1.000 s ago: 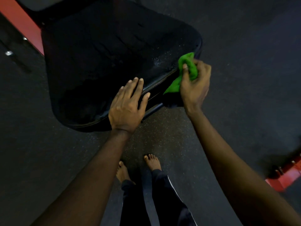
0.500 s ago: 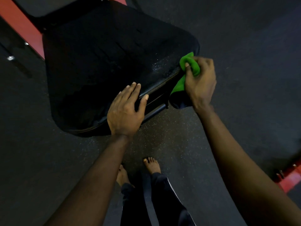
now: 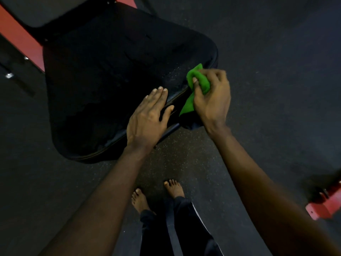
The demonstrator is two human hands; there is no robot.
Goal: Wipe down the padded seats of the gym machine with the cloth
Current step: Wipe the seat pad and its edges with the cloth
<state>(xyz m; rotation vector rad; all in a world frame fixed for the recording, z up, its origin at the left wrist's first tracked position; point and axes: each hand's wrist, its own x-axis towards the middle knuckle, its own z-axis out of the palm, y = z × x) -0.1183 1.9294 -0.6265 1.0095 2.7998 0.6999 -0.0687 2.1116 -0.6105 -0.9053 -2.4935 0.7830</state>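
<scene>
A person stands on the floor (image 3: pixel 276 52) at the near edge of a padded seat (image 3: pixel 110 71), left hand (image 3: pixel 147 117) flat on that edge. Just to its right, the right hand (image 3: pixel 212 95) presses a bunched cloth (image 3: pixel 198 78) against the seat's near right corner. Both feet are planted below the seat, and a machine frame (image 3: pixel 16 36) runs behind it at left.

Open floor (image 3: pixel 276 71) right of seat (image 3: pixel 110 71); red frame (image 3: pixel 20 37) blocks left
</scene>
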